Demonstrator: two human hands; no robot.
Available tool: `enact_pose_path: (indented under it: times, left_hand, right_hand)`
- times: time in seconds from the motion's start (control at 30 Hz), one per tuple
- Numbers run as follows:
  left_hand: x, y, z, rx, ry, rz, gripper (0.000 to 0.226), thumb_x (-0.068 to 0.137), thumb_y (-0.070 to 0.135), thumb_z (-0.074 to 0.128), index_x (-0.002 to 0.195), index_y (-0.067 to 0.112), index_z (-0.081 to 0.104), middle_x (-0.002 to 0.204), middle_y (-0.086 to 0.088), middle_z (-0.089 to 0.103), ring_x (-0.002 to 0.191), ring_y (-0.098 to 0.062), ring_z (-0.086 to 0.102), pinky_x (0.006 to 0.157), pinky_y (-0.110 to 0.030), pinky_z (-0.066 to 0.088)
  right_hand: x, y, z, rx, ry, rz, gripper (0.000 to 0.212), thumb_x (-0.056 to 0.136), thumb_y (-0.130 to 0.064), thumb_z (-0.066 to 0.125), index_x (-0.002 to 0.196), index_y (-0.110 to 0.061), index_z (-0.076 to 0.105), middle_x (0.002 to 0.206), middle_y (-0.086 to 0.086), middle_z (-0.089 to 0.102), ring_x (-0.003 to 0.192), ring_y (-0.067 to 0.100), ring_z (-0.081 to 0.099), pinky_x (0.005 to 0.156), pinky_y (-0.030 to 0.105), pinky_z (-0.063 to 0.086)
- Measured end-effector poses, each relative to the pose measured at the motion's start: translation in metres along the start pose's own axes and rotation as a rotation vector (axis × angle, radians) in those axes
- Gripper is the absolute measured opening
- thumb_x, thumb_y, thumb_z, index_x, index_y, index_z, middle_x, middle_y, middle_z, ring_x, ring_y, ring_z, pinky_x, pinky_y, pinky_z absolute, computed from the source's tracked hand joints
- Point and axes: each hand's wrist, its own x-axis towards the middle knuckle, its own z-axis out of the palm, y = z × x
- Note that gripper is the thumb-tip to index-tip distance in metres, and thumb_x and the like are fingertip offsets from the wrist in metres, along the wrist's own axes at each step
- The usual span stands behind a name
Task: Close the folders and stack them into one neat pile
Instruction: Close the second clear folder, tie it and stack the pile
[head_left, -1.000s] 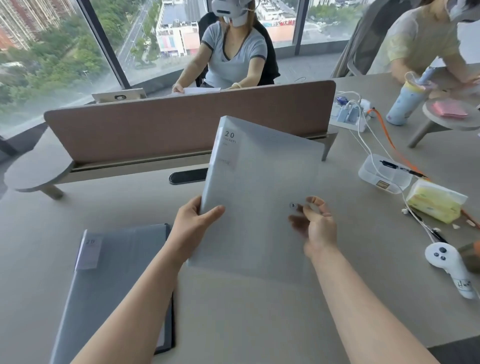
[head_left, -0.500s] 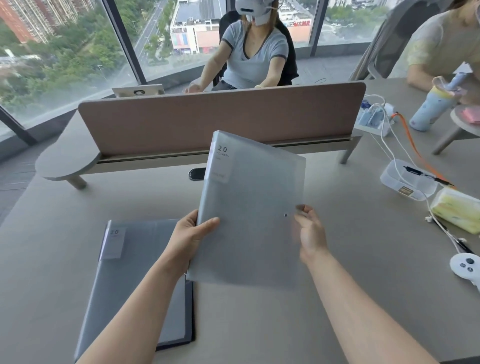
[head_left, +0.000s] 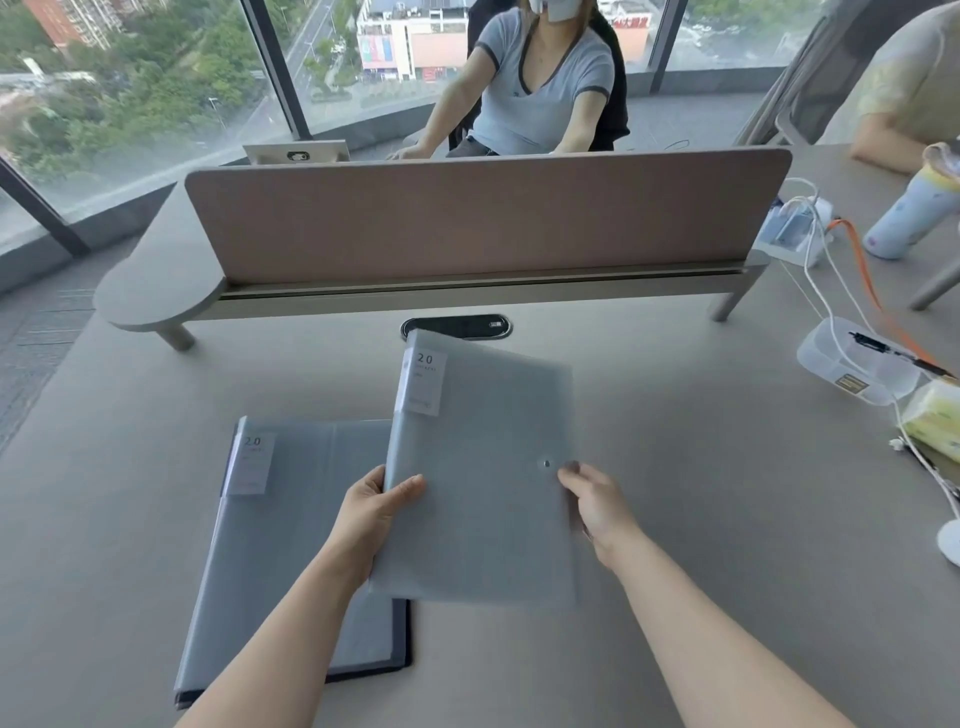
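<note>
both hands (head_left: 379, 512) clamped on closed folder (head_left: 483, 483), mid-frame | 2nd folder (head_left: 291, 530) lower left looks closed | left: stack + square up

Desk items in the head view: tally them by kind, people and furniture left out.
Grey folders: 2, one held, one flat on the desk
Clear plastic boxes: 1
Tissue packs: 1
Drink bottles: 1
Power strips: 1
Total: 6
</note>
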Motion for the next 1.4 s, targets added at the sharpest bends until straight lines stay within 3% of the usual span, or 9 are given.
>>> enact_pose_path:
  times: [0.27, 0.4, 0.5, 0.63, 0.9, 1.07, 1.2, 1.3, 1.4]
  left_hand:
    - [0.007, -0.05, -0.015, 0.061, 0.141, -0.116, 0.018, 0.082, 0.021, 0.079, 0.094, 0.01, 0.072, 0.086, -0.012, 0.079, 0.067, -0.026, 0.075, 0.059, -0.038, 0.06]
    - [0.009, -0.063, -0.015, 0.071, 0.201, -0.155, 0.018, 0.082, 0.021, 0.079, 0.094, 0.009, 0.072, 0.083, -0.01, 0.079, 0.068, -0.026, 0.075, 0.061, -0.038, 0.061]
    - [0.007, -0.068, -0.013, 0.12, 0.232, -0.158, 0.019, 0.082, 0.025, 0.079, 0.091, 0.01, 0.072, 0.084, -0.011, 0.079, 0.067, -0.023, 0.075, 0.056, -0.034, 0.06]
    - [0.003, -0.07, -0.007, 0.356, 0.327, -0.111, 0.03, 0.083, 0.034, 0.075, 0.099, 0.012, 0.062, 0.094, -0.009, 0.072, 0.082, -0.025, 0.07, 0.074, -0.044, 0.06]
    - [-0.007, -0.068, 0.005, 0.77, 0.384, -0.05, 0.06, 0.084, 0.038, 0.067, 0.134, 0.018, 0.04, 0.119, -0.003, 0.058, 0.094, -0.025, 0.056, 0.071, -0.034, 0.043]
    - [-0.009, -0.071, 0.01, 1.104, 0.423, 0.038, 0.072, 0.083, 0.036, 0.068, 0.146, 0.022, 0.037, 0.132, -0.008, 0.049, 0.122, -0.029, 0.046, 0.095, -0.038, 0.04]
    - [-0.004, -0.068, 0.017, 1.295, 0.351, 0.171, 0.065, 0.081, 0.031, 0.065, 0.142, 0.027, 0.043, 0.147, -0.001, 0.04, 0.132, -0.026, 0.037, 0.102, -0.036, 0.032]
    - [0.005, -0.064, 0.029, 1.414, 0.161, 0.298, 0.056, 0.083, 0.033, 0.063, 0.138, 0.029, 0.049, 0.156, 0.001, 0.035, 0.143, -0.024, 0.027, 0.11, -0.035, 0.025]
    - [0.017, -0.062, 0.043, 1.45, -0.07, 0.35, 0.062, 0.086, 0.041, 0.063, 0.144, 0.033, 0.043, 0.164, 0.003, 0.023, 0.151, -0.02, 0.015, 0.117, -0.034, 0.016]
  right_hand:
    - [-0.001, 0.031, -0.003, -0.264, -0.032, 0.073, 0.018, 0.091, -0.014, 0.058, 0.077, -0.012, 0.069, 0.081, 0.009, 0.074, 0.071, 0.019, 0.065, 0.066, 0.028, 0.043]
    - [0.002, 0.041, -0.009, -0.458, -0.006, 0.094, 0.022, 0.087, -0.014, 0.058, 0.083, 0.007, 0.063, 0.078, 0.009, 0.053, 0.073, 0.018, 0.046, 0.072, 0.03, 0.031]
    - [0.002, 0.041, -0.011, -0.569, 0.015, 0.134, 0.01, 0.091, -0.008, 0.058, 0.088, -0.009, 0.068, 0.078, 0.01, 0.059, 0.054, 0.019, 0.048, 0.057, 0.026, 0.037]
    - [0.004, 0.04, -0.016, -0.748, -0.008, 0.121, 0.023, 0.089, -0.01, 0.06, 0.067, -0.016, 0.061, 0.061, 0.007, 0.058, 0.042, 0.015, 0.05, 0.048, 0.021, 0.036]
    - [0.001, 0.037, -0.021, -0.989, -0.029, 0.153, 0.022, 0.083, -0.022, 0.062, 0.062, -0.015, 0.056, 0.054, 0.006, 0.055, 0.043, 0.023, 0.049, 0.048, 0.022, 0.039]
    - [-0.002, 0.027, -0.021, -1.155, -0.063, 0.218, 0.034, 0.08, -0.033, 0.06, 0.05, -0.017, 0.059, 0.03, -0.005, 0.043, 0.034, 0.018, 0.046, 0.042, 0.019, 0.031]
    - [-0.004, 0.024, -0.02, -1.102, -0.055, 0.266, 0.035, 0.082, -0.038, 0.059, 0.054, -0.017, 0.057, 0.032, -0.005, 0.045, 0.032, 0.017, 0.044, 0.041, 0.016, 0.031]
    - [0.001, 0.022, -0.018, -0.964, -0.059, 0.34, 0.024, 0.08, -0.03, 0.057, 0.06, -0.017, 0.059, 0.055, 0.0, 0.047, 0.041, 0.019, 0.039, 0.044, 0.017, 0.033]
    - [0.005, 0.02, -0.015, -0.863, -0.082, 0.41, 0.016, 0.078, -0.02, 0.053, 0.064, -0.017, 0.059, 0.053, 0.0, 0.046, 0.036, 0.016, 0.029, 0.044, 0.016, 0.032]
